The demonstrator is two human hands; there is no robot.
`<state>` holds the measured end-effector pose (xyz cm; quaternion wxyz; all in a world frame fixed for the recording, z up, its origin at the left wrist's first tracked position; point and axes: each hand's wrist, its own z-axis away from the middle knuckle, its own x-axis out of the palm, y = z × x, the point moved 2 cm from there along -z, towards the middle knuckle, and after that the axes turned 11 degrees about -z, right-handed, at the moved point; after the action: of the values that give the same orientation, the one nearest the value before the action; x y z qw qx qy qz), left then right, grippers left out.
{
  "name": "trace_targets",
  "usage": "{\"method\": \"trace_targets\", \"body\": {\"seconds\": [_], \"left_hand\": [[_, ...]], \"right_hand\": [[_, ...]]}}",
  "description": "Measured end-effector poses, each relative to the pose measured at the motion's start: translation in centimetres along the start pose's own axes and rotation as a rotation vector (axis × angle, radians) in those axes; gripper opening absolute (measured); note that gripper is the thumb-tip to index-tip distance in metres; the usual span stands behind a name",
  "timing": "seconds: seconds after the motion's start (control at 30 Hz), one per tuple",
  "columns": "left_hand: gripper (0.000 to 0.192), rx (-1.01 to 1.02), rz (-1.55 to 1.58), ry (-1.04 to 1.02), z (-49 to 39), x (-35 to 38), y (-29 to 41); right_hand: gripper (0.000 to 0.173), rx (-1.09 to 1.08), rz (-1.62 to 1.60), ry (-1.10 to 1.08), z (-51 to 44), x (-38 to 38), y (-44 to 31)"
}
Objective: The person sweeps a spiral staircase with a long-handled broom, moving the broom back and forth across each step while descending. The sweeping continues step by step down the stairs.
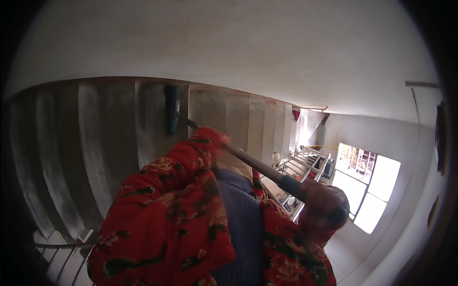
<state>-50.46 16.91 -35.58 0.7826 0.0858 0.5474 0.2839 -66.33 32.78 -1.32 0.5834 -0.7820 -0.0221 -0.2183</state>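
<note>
My right hand (pixel 323 205) is wrapped around the blue grip at the upper end of a long pole (pixel 247 157). That pole slants down and left to a narrow blue head (pixel 173 109), a broom's or a mop's, resting on a stair tread near the wall. Partway down the pole, the red floral cuff of my left sleeve covers most of my left hand (pixel 214 137); it is blurred and closes around the pole there. Grey stairs (pixel 207 107) run across the view beneath the tool.
A plain pale wall (pixel 229 46) borders the steps along the top. Metal railing (pixel 64 246) shows at the lower left. To the right are a metal rack (pixel 304 168) with assorted items and a bright barred window (pixel 366 186). A small red object (pixel 296 113) lies by the far steps.
</note>
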Motion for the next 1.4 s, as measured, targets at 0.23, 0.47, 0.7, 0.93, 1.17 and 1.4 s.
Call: {"method": "trace_targets", "body": {"seconds": [0.23, 0.47, 0.7, 0.93, 1.17, 1.4], "left_hand": [[0.020, -0.161, -0.009, 0.386, 3.4, -3.6, -0.6], [0.029, -0.654, 0.066, 0.618, 1.6, -2.3, -6.3], [0.029, -0.710, 0.401, 0.497, -8.0, 9.4, -9.9], [0.023, -0.436, 0.198, 0.458, -19.1, 8.4, -1.0], [0.015, -0.462, -0.139, 0.814, -16.9, 6.6, 10.2], [0.015, -0.863, 0.088, 0.554, -11.8, 5.2, 0.5]], "right_hand": [[0.015, -0.027, -0.109, -0.823, -6.2, -3.5, -1.6], [0.023, -0.246, -0.153, -0.533, -9.4, -6.2, 7.8], [0.024, -0.283, -0.481, -0.652, -8.6, -16.1, 14.0], [0.024, -0.369, -0.434, -0.317, -3.3, -27.4, 6.2], [0.032, -0.510, -0.839, -0.466, -0.9, -32.8, 2.5], [0.026, -0.206, -0.307, -0.447, -0.8, -28.5, 9.0]]}}
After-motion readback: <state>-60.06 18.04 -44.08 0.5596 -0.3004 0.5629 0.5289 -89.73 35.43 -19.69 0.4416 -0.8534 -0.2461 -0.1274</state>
